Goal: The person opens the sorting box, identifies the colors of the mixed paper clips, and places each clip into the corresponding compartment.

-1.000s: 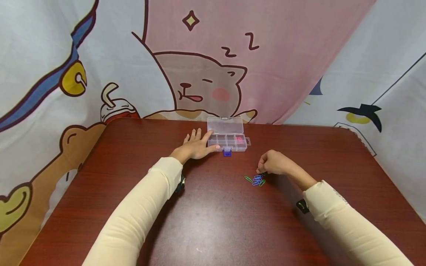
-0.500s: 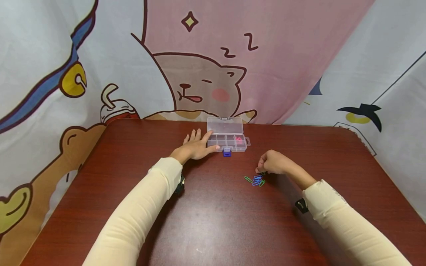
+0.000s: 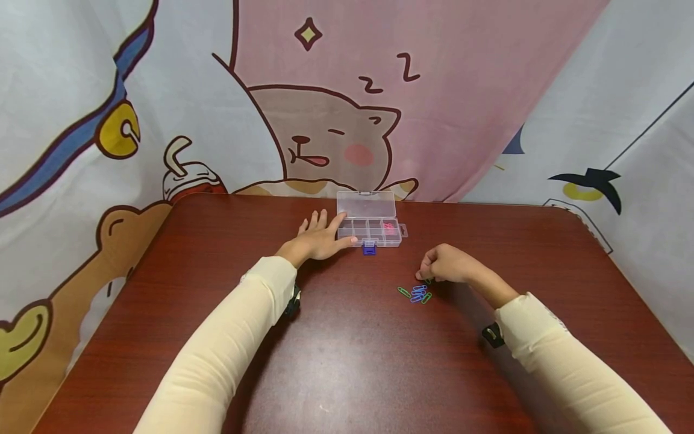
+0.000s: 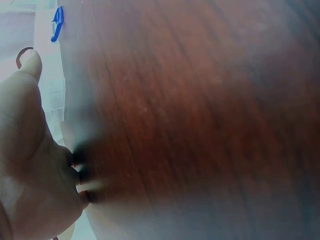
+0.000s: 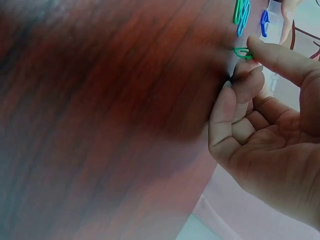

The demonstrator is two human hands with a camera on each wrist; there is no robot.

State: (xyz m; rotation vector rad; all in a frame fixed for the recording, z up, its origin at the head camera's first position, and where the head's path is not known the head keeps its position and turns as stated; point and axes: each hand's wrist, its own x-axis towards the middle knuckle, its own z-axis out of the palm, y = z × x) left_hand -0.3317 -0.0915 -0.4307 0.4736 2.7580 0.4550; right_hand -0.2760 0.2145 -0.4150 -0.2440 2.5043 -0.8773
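My left hand (image 3: 321, 240) lies with spread, straight fingers against the left end of a clear plastic compartment box (image 3: 375, 241). Its lid (image 3: 366, 205) stands raised at the back, and a blue latch (image 3: 369, 250) hangs at the front. Pink paper clips (image 3: 389, 228) sit in a right-hand compartment. Thumb and forefinger of my right hand (image 3: 447, 264) pinch a green paper clip (image 5: 243, 52), low over the table. Just in front of that hand lie several blue paper clips (image 3: 418, 293), with a green paper clip (image 3: 403, 292) on their left and another green paper clip (image 3: 426, 298) on their right.
The brown wooden table (image 3: 336, 349) reaches back to a hanging cloth (image 3: 444, 120) printed with cartoon animals. A dark wrist device (image 3: 492, 335) is strapped under the right sleeve, and another wrist device (image 3: 293, 302) under the left.
The right fingertips have risen very slightly with the green paper clip between them. The left hand, the box and the loose clips stay where they were.
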